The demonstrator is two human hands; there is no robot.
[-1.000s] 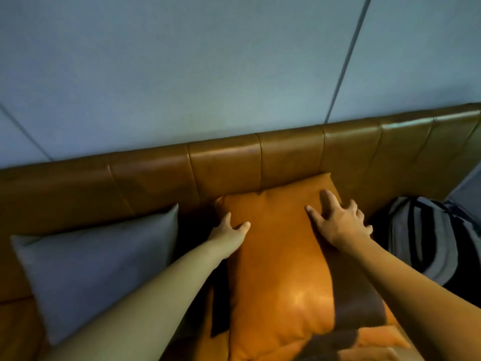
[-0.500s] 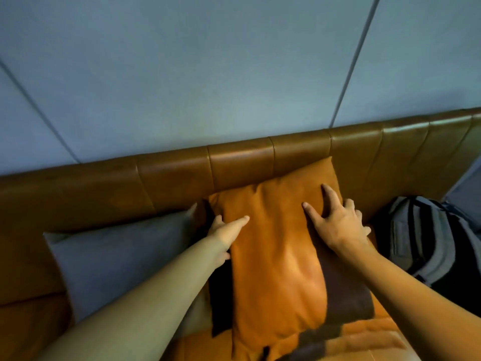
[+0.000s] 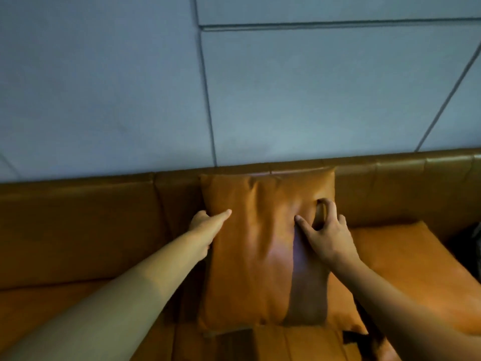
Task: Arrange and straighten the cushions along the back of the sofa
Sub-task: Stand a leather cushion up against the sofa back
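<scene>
A glossy orange cushion [image 3: 250,256] stands upright against the brown sofa backrest [image 3: 78,204], its top edge level with the backrest's top, long creases running down its face.

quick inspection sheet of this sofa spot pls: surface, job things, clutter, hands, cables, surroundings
surface: brown leather sofa, backrest and seat in view
job's things: orange cushion stands upright against the backrest, its top close to the backrest's top edge
clutter: flat orange pad lies on the seat to the right; dark shape at the right edge, too cut off to identify
grippers: left hand grips the cushion's left edge, thumb on the front; right hand has its fingers curled into the cover near the right edge
cables: nothing seen
surroundings: blue-grey panelled wall behind the sofa
</scene>
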